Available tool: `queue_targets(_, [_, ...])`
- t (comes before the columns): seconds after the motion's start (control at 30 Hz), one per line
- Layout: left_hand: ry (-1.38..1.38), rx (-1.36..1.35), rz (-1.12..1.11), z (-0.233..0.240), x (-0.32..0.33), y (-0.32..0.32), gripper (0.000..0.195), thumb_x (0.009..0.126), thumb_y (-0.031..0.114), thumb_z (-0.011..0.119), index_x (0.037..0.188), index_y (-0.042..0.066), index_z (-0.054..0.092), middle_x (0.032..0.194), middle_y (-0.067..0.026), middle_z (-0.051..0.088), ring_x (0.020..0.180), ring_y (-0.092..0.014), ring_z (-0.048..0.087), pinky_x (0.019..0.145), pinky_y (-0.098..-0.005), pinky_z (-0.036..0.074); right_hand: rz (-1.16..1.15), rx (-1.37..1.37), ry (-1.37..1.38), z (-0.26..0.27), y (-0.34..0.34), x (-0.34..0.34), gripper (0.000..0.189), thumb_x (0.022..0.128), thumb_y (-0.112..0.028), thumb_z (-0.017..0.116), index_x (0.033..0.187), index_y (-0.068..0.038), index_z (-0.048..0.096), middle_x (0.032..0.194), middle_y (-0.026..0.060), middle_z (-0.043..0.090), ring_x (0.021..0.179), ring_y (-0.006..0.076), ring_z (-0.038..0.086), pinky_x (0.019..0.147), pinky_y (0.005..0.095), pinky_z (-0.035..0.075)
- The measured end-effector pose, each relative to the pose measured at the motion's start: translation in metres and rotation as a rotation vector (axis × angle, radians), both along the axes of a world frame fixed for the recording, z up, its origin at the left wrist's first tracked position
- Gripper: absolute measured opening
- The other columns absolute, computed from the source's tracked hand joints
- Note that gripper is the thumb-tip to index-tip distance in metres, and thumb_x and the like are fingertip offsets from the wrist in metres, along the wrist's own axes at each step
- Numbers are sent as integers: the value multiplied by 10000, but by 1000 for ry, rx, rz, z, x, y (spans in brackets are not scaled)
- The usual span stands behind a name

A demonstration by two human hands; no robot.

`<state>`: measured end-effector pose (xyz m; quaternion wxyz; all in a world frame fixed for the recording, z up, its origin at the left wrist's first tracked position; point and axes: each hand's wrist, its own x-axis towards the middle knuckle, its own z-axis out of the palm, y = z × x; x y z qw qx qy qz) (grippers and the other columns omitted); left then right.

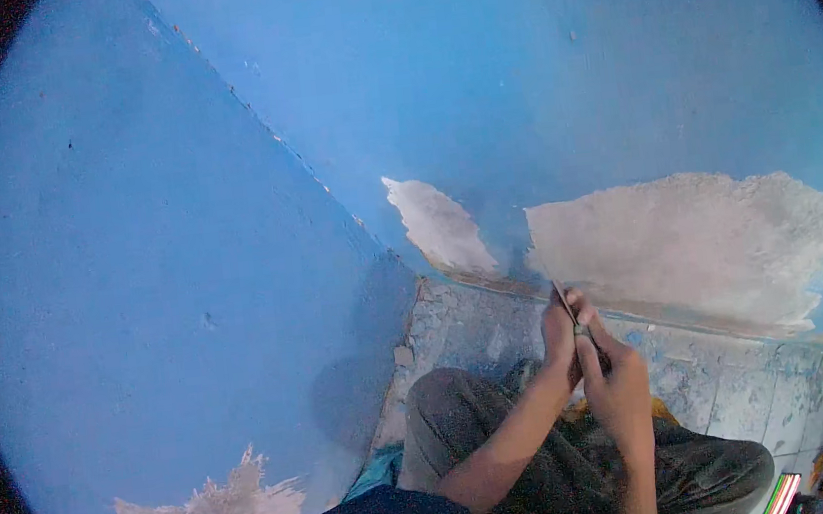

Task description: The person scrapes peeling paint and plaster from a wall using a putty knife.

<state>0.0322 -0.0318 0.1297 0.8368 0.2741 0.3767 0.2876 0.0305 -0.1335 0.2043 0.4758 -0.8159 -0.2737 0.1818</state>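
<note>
Both my hands meet over my lap, right of the middle of the view, close in front of the foot of a blue wall point(455, 89). My right hand point(612, 368) grips the handle of a thin, flat-bladed tool point(564, 303), perhaps a knife or scraper, its tip pointing up towards the wall. Behind the blade, my left hand point(559, 328) is partly hidden by it, its fingers curled near the blade; whether it holds anything I cannot tell. Bare plaster patches point(685, 245) with ragged paint edges show on the wall just beyond.
A second blue wall point(146, 282) stands at the left and meets the first in a corner. Paint flakes and dust lie on the tiled floor point(736, 389). A small chip point(403, 356) rests by the left wall. A striped object point(781, 496) is at the lower right.
</note>
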Motion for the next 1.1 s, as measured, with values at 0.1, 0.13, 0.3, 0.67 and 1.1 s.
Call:
queue_targets(0.1, [-361, -579, -75, -10, 8, 22, 277, 886, 316, 343, 681, 138, 397, 577, 15, 395, 512, -122, 393, 457, -275, 332, -20, 7, -149, -11, 28, 16, 334, 818, -205, 479, 1105, -39, 521, 718, 259, 545, 607, 308, 580, 574, 331, 435])
queue_targets(0.13, [-297, -556, -9, -8, 7, 19, 266, 884, 301, 342, 681, 138, 395, 570, 15, 389, 509, -122, 389, 458, -276, 333, -19, 8, -148, -14, 28, 16, 334, 818, -205, 479, 1105, -39, 521, 718, 259, 545, 607, 308, 580, 574, 331, 435])
queue_targets(0.3, [-255, -128, 15, -48, -11, -12, 292, 885, 339, 337, 697, 133, 425, 569, 10, 406, 525, -124, 409, 482, -270, 348, 169, 76, -34, -59, 4, 17, 337, 850, -234, 466, 1108, -23, 513, 816, 183, 618, 664, 176, 581, 626, 295, 454])
queue_targets(0.67, [75, -133, -229, -20, -92, -55, 455, 849, 437, 422, 1021, 20, 477, 859, -87, 544, 747, -203, 524, 660, -344, 434, 44, 371, 1203, -53, -75, -46, 254, 851, -332, 470, 906, -84, 468, 593, 9, 473, 356, 85, 379, 319, 184, 277])
queue_targets(1.1, [72, 745, -151, 33, -175, -77, 204, 802, 225, 588, 853, 82, 452, 703, 16, 527, 623, -45, 488, 544, -205, 389, 89, 442, 1116, -33, -115, -121, 276, 856, -254, 465, 1061, -72, 442, 714, 42, 543, 426, 97, 446, 373, 203, 354])
